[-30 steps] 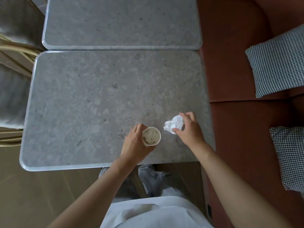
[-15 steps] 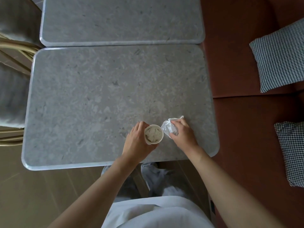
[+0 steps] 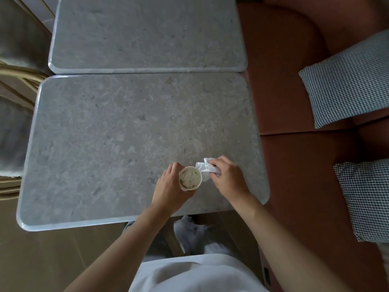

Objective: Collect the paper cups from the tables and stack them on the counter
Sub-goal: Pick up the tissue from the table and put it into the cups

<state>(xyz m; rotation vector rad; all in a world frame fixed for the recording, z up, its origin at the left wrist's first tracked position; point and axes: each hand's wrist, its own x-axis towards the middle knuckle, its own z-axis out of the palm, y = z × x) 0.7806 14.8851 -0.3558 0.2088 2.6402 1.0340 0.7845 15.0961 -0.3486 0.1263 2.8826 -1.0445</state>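
Our right hand moved the tissue up to the cup gripped in our left hand. No stacking was done yet.

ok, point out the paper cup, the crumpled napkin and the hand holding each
paper cup (image 3: 190, 178): head view, open mouth.
crumpled napkin (image 3: 205, 171): head view, white folds beside the cup rim.
left hand (image 3: 170, 187): head view, back of hand.
right hand (image 3: 228, 178): head view, back of hand.

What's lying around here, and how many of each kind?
Paper cup: 1
Crumpled napkin: 1
Grey table: 2
Checked cushion: 2
Total: 6
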